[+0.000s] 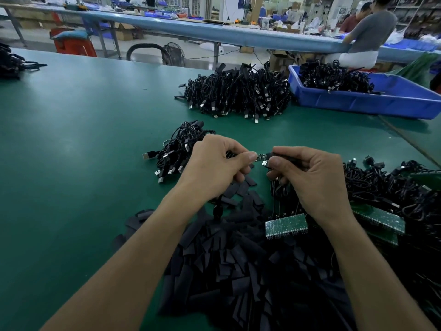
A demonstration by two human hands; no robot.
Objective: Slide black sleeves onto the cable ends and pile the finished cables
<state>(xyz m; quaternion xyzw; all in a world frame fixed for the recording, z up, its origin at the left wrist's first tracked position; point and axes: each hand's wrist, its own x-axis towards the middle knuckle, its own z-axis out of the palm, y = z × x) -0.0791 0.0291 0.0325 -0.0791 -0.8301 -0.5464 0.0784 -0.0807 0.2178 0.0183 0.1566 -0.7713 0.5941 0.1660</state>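
Where the green worktable (71,139) carries the sleeve heap (238,271) and, just beyond the hands, a small cable pile (181,149), the hands meet. The right hand (310,177) pinches the cable's board end (262,156); the left hand (214,163) pinches what appears to be a sleeve (231,154). Recommended: align the sleeve mouth squarely, push straight, cover the board fully.

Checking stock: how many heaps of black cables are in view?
5: far-left heap, back-centre heap, small heap by the left hand, right-side heap by the right hand, fifth heap in the blue bin. Others may be hidden.
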